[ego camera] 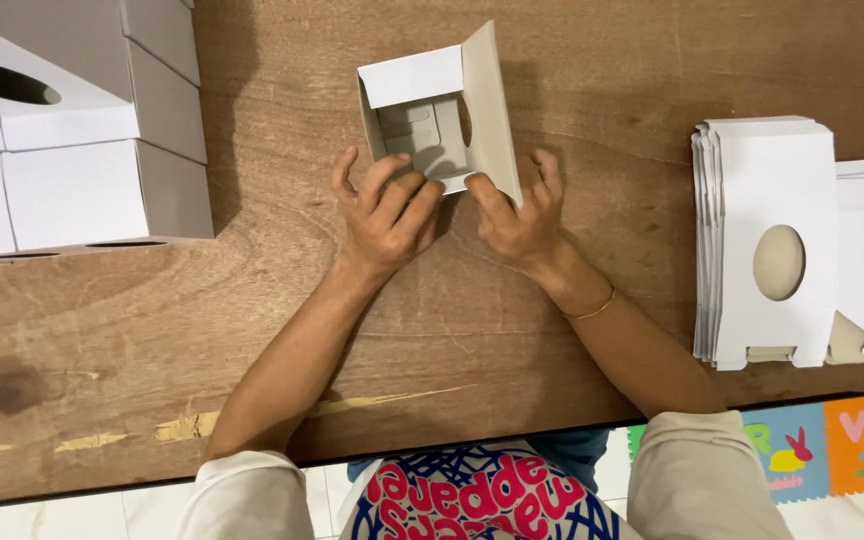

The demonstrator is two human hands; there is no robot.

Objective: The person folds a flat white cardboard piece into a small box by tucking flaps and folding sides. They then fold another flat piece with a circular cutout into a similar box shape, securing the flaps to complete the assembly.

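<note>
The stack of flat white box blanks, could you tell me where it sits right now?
In the head view the stack of flat white box blanks lies on the wooden table at the person's right, beyond the right hand.

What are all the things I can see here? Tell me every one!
half-folded box: one, white outside and grey-brown inside, middle of the table, both hands on it
finished boxes: a stack, exact count unclear, white with oval holes, far left
flat boxes: one pile, white with an oval hole on top, right side
table: one, brown wood, scratched near the front edge
play mat: colourful tiles, floor at lower right
bracelet: one, thin gold, right wrist
left hand: on the box's near edge
right hand: holding the box's side flap
</note>
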